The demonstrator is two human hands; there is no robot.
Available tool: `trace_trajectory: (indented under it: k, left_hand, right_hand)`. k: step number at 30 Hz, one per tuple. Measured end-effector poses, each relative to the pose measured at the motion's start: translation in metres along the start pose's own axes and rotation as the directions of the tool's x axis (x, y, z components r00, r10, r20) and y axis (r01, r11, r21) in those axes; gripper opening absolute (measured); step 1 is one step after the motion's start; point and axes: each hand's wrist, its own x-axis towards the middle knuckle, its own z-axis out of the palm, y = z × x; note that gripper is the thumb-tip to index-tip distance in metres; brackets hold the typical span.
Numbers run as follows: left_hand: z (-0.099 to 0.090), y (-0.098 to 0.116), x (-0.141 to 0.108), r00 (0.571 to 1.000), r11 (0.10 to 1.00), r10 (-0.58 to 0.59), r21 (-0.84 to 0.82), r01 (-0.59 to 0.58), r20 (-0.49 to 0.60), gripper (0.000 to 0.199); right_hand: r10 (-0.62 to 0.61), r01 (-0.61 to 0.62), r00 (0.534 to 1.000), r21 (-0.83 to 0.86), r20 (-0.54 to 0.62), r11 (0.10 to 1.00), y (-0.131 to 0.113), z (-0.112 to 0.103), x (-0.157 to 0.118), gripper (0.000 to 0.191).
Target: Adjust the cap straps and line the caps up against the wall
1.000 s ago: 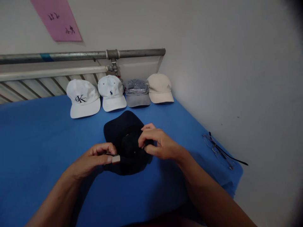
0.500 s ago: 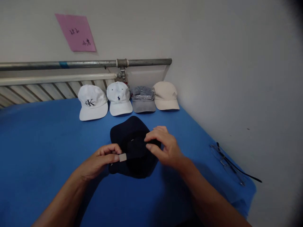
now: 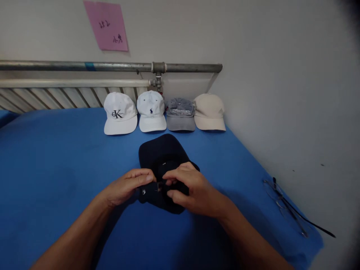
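Note:
A dark navy baseball cap lies tilted on the blue cover, its inside facing me and its brim toward the row of caps. My left hand pinches the cap's back edge, thumb on top, beside a round metal eyelet. My right hand reaches over the opening, with curled fingers and thumb at the back strap near a small slit. What lies between those fingertips is dark and partly hidden. The strap's metal buckle cannot be made out.
Beyond stand a white CK cap, a white cap with a small rider logo, a grey cap and a beige cap. Eyeglasses lie by the right wall. A radiator and metal pipe run behind.
My right hand has moved left and down to the strap beside my left hand. The left hand has shifted its grip, and the silver buckle no longer shows. The view has turned slightly left.

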Motion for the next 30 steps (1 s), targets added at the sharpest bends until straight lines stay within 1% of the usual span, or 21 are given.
trace_trajectory:
  k: [3, 5, 8, 10, 12, 15, 18, 20, 22, 23, 24, 26, 28, 30]
  left_hand:
    - [-0.001, 0.000, -0.001, 0.999, 1.000, 0.022, 0.021, -0.023, 0.027, 0.037]
    - [-0.003, -0.001, -0.001, 0.998, 0.999, 0.013, 0.051, -0.017, 0.061, 0.030]
    - [-0.005, -0.002, -0.001, 0.998, 0.998, -0.004, 0.066, -0.001, 0.065, 0.023]
    - [-0.005, -0.003, -0.001, 0.998, 0.998, 0.004, 0.063, -0.008, 0.061, 0.022]
    - [-0.004, -0.002, -0.001, 0.997, 0.998, 0.014, 0.064, -0.019, 0.074, 0.023]
    - [-0.004, -0.001, 0.000, 0.995, 0.998, 0.010, 0.068, -0.017, 0.095, 0.029]
    - [-0.005, -0.001, -0.001, 0.996, 0.998, 0.003, 0.059, -0.009, 0.087, 0.032]
    - [-0.004, 0.001, -0.002, 0.992, 0.999, 0.017, 0.049, -0.023, 0.129, 0.032]
    - [-0.002, 0.003, -0.005, 0.982, 0.998, 0.036, 0.052, -0.046, 0.185, 0.038]
    - [0.000, 0.004, -0.006, 0.980, 0.996, 0.049, 0.070, -0.064, 0.193, 0.042]
    - [0.002, 0.006, -0.007, 0.981, 0.991, 0.068, 0.101, -0.087, 0.181, 0.043]
    - [0.007, 0.008, -0.008, 0.987, 0.974, 0.104, 0.187, -0.126, 0.123, 0.036]
    - [0.011, 0.009, -0.009, 0.989, 0.956, 0.125, 0.257, -0.140, 0.077, 0.028]
    - [0.014, 0.008, -0.009, 0.989, 0.948, 0.141, 0.284, -0.148, 0.044, 0.027]
  right_hand:
    - [0.009, -0.007, 0.999, -0.050, 0.041, 0.999, -0.004, 0.001, 0.000, 0.034]
    - [0.002, 0.005, 0.998, -0.110, 0.064, 0.994, -0.006, 0.004, 0.000, 0.030]
    - [0.002, 0.002, 0.999, -0.121, 0.035, 0.993, -0.003, 0.007, 0.000, 0.026]
    - [0.027, -0.027, 1.000, -0.088, -0.001, 0.996, -0.001, 0.008, 0.000, 0.023]
    - [0.065, -0.065, 0.998, -0.032, -0.003, 0.997, 0.001, 0.007, 0.000, 0.021]
    - [0.164, -0.171, 0.984, 0.114, 0.068, 0.979, 0.001, 0.003, 0.002, 0.016]
    - [0.269, -0.294, 0.954, 0.230, 0.136, 0.928, 0.001, 0.000, 0.004, 0.014]
    - [0.301, -0.326, 0.944, 0.226, 0.138, 0.918, 0.001, 0.000, 0.005, 0.014]
    - [0.299, -0.322, 0.945, 0.215, 0.133, 0.922, 0.002, 0.000, 0.005, 0.014]
    - [0.294, -0.317, 0.947, 0.223, 0.133, 0.922, 0.002, 0.000, 0.005, 0.014]
    - [0.286, -0.311, 0.949, 0.241, 0.135, 0.919, 0.002, 0.001, 0.005, 0.014]
    - [0.267, -0.295, 0.954, 0.282, 0.135, 0.913, 0.002, 0.000, 0.005, 0.015]
    - [0.245, -0.272, 0.961, 0.303, 0.125, 0.913, 0.002, -0.001, 0.004, 0.014]
    - [0.221, -0.246, 0.969, 0.318, 0.113, 0.916, 0.001, -0.002, 0.004, 0.012]
